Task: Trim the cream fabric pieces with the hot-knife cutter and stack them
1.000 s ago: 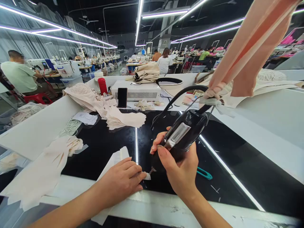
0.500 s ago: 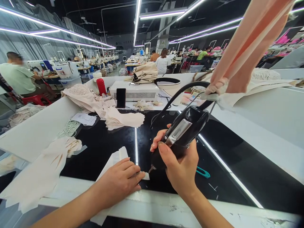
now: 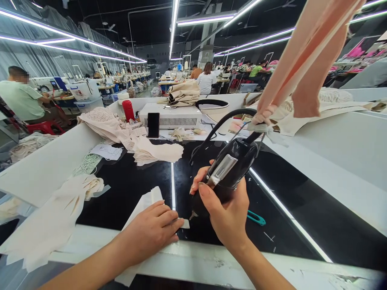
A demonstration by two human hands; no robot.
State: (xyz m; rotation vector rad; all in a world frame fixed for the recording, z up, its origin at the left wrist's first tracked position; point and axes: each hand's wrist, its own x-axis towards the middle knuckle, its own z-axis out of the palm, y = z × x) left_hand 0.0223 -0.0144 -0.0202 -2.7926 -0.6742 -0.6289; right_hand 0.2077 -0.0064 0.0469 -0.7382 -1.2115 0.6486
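My right hand (image 3: 225,213) grips a black corded hand tool (image 3: 229,171) with a metal clip, its tip pointing down at the end of a white fabric strip (image 3: 149,201) on the black tabletop (image 3: 136,185). My left hand (image 3: 151,231) lies flat on that strip, fingers pressing its end next to the tool tip. The tool's black cable (image 3: 223,119) arcs up and back, and the tool hangs from peach cloth bands (image 3: 305,60) at the upper right.
Cream fabric pieces (image 3: 48,225) lie at the left edge, a cream stack (image 3: 157,153) farther back. Teal snips (image 3: 256,218) rest right of my hand. Behind stand a white box (image 3: 173,114), a phone (image 3: 153,124) and a red bottle (image 3: 129,109). Other people sit at distant stations.
The view has shifted slightly. Tool and right hand have edged a little left; the left hand still presses the strip in the same spot.
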